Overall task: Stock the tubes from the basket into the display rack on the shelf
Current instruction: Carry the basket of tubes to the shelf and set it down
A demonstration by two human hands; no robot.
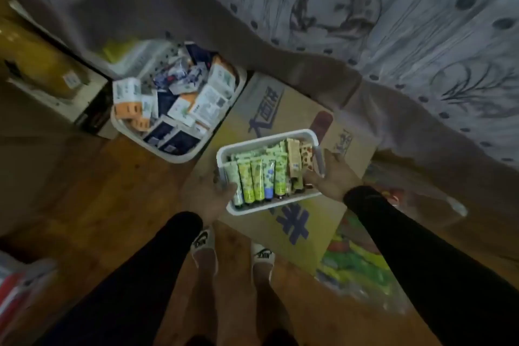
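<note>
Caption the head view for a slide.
Both hands, left hand and right hand, grip a white basket of tubes above flattened cardboard.

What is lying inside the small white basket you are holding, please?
The small white basket holds upright green patterned tubes, one blue-bottomed, with tan ones on the right. Its floor and any lower layer are covered. Left hand and right hand grip its sides.

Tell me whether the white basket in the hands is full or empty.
Nearly full. The white basket holds a packed row of green tubes, with brown ones at its right end. Left hand and right hand grip its ends.
</note>
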